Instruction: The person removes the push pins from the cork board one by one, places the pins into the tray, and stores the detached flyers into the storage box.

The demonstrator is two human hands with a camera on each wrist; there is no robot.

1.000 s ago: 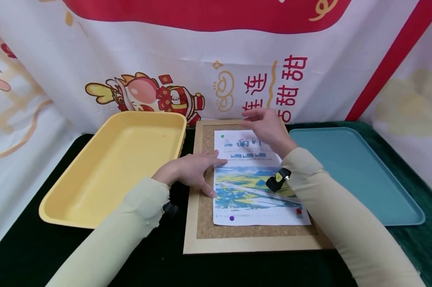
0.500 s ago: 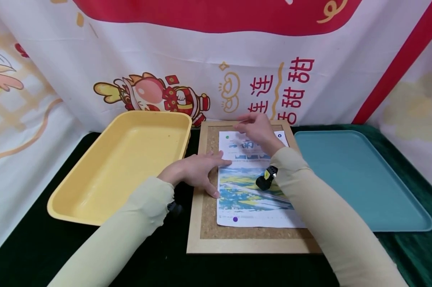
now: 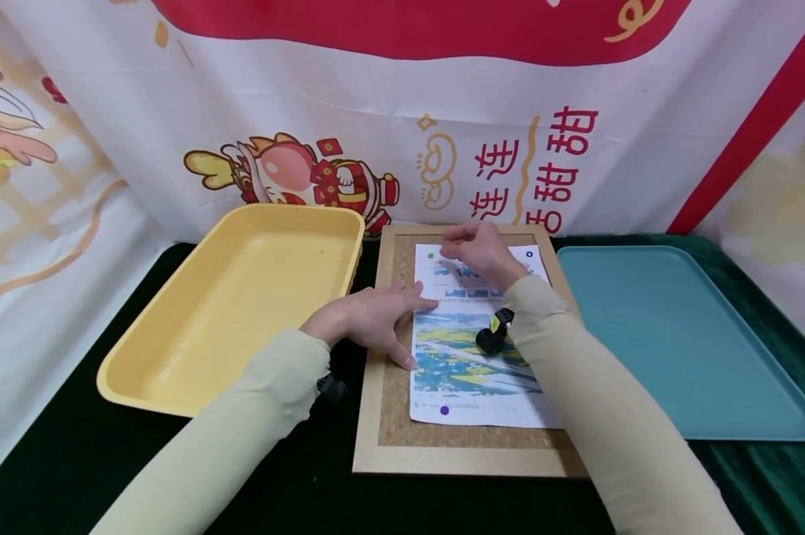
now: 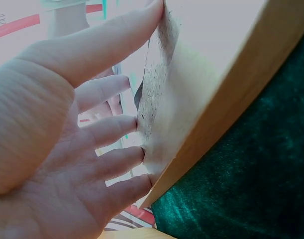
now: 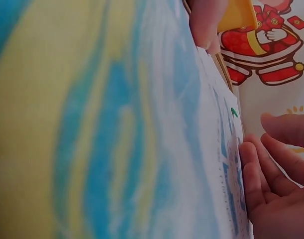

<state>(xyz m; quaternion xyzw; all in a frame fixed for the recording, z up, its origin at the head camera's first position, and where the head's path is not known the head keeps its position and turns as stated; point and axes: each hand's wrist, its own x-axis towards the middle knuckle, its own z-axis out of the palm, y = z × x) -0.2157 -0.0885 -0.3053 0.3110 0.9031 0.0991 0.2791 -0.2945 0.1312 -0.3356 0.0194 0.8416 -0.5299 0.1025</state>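
Observation:
A printed landscape poster (image 3: 445, 349) lies on a wood-framed cork board (image 3: 394, 420). A green thumbtack (image 3: 431, 255) marks its top left corner, a purple round tack (image 3: 444, 410) its bottom left, and a dark ring-shaped one (image 3: 529, 254) its top right. The bottom right corner is hidden by my right sleeve. My left hand (image 3: 378, 316) rests with spread fingers along the poster's left edge; its fingertips touch the cork in the left wrist view. My right hand (image 3: 479, 253) is over the poster's upper part, near the green thumbtack, thumb apart from loosely bent fingers (image 5: 271, 174), nothing visible between them.
Left of the board stands a deep yellow tray (image 3: 134, 334). A flat blue-green tray (image 3: 676, 334) lies to the right. Dark green cloth (image 3: 295, 475) covers the table, and a white printed curtain (image 3: 348, 89) hangs right behind the board.
My right hand has moved left and down from the board's top toward the poster's upper left, uncovering the top right tack. My left hand stays at the edge. The head view has shifted slightly.

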